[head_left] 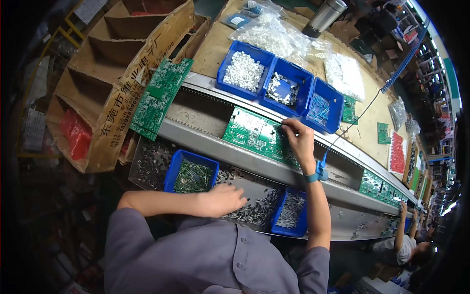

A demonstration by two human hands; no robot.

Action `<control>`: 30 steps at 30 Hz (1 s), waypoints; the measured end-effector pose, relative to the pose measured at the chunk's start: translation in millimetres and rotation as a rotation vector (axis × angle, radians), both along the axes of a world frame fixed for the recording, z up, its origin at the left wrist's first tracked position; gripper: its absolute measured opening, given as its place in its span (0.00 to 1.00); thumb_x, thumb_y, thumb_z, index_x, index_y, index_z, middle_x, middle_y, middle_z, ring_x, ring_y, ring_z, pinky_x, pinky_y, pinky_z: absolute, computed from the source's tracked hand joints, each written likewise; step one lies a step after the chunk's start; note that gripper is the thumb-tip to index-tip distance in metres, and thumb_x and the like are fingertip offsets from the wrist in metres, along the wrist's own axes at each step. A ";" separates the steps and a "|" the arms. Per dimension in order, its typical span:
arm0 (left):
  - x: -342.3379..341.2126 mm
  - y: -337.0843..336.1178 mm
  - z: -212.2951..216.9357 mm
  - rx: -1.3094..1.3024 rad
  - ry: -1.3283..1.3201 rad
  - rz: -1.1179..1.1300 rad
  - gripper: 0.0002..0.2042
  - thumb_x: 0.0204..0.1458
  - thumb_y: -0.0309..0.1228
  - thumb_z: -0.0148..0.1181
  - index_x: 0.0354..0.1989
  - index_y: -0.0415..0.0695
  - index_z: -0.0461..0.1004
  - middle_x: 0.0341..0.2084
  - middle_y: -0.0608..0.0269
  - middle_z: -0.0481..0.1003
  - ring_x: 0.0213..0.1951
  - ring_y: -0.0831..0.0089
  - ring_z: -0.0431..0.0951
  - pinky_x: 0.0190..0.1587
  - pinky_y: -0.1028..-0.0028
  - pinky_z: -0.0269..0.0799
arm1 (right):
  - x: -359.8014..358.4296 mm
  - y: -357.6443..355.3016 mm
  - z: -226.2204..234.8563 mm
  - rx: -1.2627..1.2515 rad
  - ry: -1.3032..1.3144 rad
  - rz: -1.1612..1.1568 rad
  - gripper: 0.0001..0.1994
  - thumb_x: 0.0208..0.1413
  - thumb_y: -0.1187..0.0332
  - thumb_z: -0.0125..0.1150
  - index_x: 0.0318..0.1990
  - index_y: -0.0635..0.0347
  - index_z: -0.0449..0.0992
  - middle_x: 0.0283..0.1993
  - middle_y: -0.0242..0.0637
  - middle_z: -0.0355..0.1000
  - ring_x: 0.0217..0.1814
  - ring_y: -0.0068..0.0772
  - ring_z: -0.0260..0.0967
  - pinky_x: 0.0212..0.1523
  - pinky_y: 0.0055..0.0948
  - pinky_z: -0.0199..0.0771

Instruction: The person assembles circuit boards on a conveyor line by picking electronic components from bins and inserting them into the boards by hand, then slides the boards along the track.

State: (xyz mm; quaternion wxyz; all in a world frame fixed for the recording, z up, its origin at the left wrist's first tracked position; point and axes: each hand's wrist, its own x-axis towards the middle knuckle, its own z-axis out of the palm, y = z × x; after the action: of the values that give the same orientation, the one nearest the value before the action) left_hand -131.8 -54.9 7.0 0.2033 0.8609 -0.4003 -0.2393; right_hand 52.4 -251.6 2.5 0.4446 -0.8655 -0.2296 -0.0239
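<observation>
My right hand (299,140), with a blue wrist strap, is over the right part of a green circuit board (247,128) lying in the metal rail. Its thumb and fingertips are pinched together just above the board; whatever they hold is too small to name. My left hand (223,200) is low over a metal tray, at a heap of loose dark and silver components (257,208). Its fingers are blurred and point right and downward. Beside it on the left stands a blue bin of green leaded parts (193,175); farther right, a blue bin holds silver leaded parts (292,210).
Behind the rail, blue bins contain white parts (243,71), dark-and-silver parts (282,89) and blue parts (319,108). Another green board (161,98) leans by a cardboard divider box (103,49). A coiled blue cord (401,66) hangs at right. Co-workers' hands (403,211) work farther along.
</observation>
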 end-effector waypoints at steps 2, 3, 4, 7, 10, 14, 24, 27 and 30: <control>-16.6 -7.6 -15.7 0.022 -0.087 0.000 0.11 0.42 0.26 0.56 0.36 0.40 0.67 0.35 0.52 0.68 0.37 0.59 0.73 0.35 0.63 0.71 | -0.1 0.9 0.8 -0.009 -0.001 0.001 0.05 0.50 0.76 0.61 0.35 0.64 0.78 0.26 0.42 0.75 0.23 0.27 0.72 0.29 0.23 0.70; -20.0 -9.9 -19.1 0.013 -0.160 0.013 0.11 0.42 0.26 0.56 0.35 0.41 0.67 0.34 0.53 0.68 0.36 0.61 0.74 0.34 0.64 0.70 | -0.1 0.6 0.5 -0.011 -0.004 -0.003 0.05 0.50 0.76 0.61 0.35 0.64 0.78 0.26 0.42 0.75 0.23 0.27 0.71 0.28 0.23 0.70; -21.2 -11.1 -21.7 0.004 -0.233 0.027 0.10 0.42 0.26 0.55 0.34 0.42 0.67 0.32 0.54 0.69 0.34 0.63 0.74 0.33 0.66 0.70 | -0.1 0.2 0.2 -0.013 -0.007 -0.007 0.05 0.50 0.76 0.61 0.35 0.64 0.78 0.25 0.42 0.75 0.23 0.26 0.71 0.28 0.23 0.69; -19.0 -11.2 -25.5 0.027 -0.153 0.017 0.10 0.41 0.26 0.55 0.34 0.42 0.67 0.27 0.58 0.70 0.31 0.63 0.75 0.32 0.66 0.69 | 0.4 0.0 -1.5 -0.011 -0.004 -0.015 0.05 0.50 0.76 0.61 0.35 0.64 0.78 0.25 0.42 0.74 0.22 0.26 0.71 0.27 0.23 0.69; -17.7 -12.8 -29.1 0.020 -0.211 0.060 0.07 0.41 0.26 0.55 0.31 0.42 0.68 0.23 0.60 0.70 0.29 0.64 0.75 0.32 0.66 0.69 | 0.9 0.2 -5.1 0.000 -0.011 0.005 0.06 0.49 0.76 0.61 0.35 0.64 0.78 0.25 0.42 0.74 0.22 0.28 0.70 0.27 0.24 0.68; -8.6 -14.1 -25.4 -0.010 -0.236 0.137 0.05 0.40 0.26 0.55 0.28 0.43 0.68 0.23 0.60 0.70 0.30 0.64 0.75 0.32 0.66 0.68 | -0.4 -2.5 -4.1 -0.092 -0.052 0.050 0.05 0.49 0.78 0.61 0.35 0.65 0.78 0.31 0.39 0.76 0.28 0.28 0.72 0.31 0.23 0.70; -3.6 -13.0 -15.5 -0.100 -0.303 0.265 0.04 0.42 0.26 0.54 0.27 0.44 0.69 0.27 0.62 0.69 0.36 0.66 0.72 0.38 0.68 0.65 | -1.5 -0.3 -2.7 -0.143 -0.116 0.097 0.04 0.47 0.78 0.60 0.33 0.63 0.77 0.29 0.43 0.72 0.28 0.43 0.70 0.29 0.33 0.68; -3.3 -11.7 -15.0 -0.132 -0.251 0.265 0.03 0.44 0.27 0.53 0.28 0.44 0.69 0.27 0.62 0.69 0.38 0.65 0.72 0.39 0.66 0.65 | -1.6 -0.2 -3.8 -0.142 -0.127 0.099 0.04 0.47 0.77 0.60 0.32 0.63 0.77 0.29 0.42 0.72 0.28 0.43 0.69 0.30 0.34 0.68; -3.4 -10.3 -14.5 -0.178 -0.227 0.280 0.03 0.44 0.26 0.52 0.29 0.44 0.69 0.27 0.61 0.69 0.38 0.65 0.72 0.40 0.65 0.66 | -1.6 0.8 -4.3 -0.146 -0.116 0.094 0.04 0.47 0.77 0.60 0.32 0.62 0.77 0.29 0.42 0.72 0.29 0.44 0.69 0.31 0.34 0.68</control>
State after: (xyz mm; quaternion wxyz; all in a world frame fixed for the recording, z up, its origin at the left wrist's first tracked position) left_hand -135.2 -65.3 -7.5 0.2635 0.9082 -0.3168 -0.0737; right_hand 50.8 -250.8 -1.8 0.3668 -0.8811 -0.2964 -0.0365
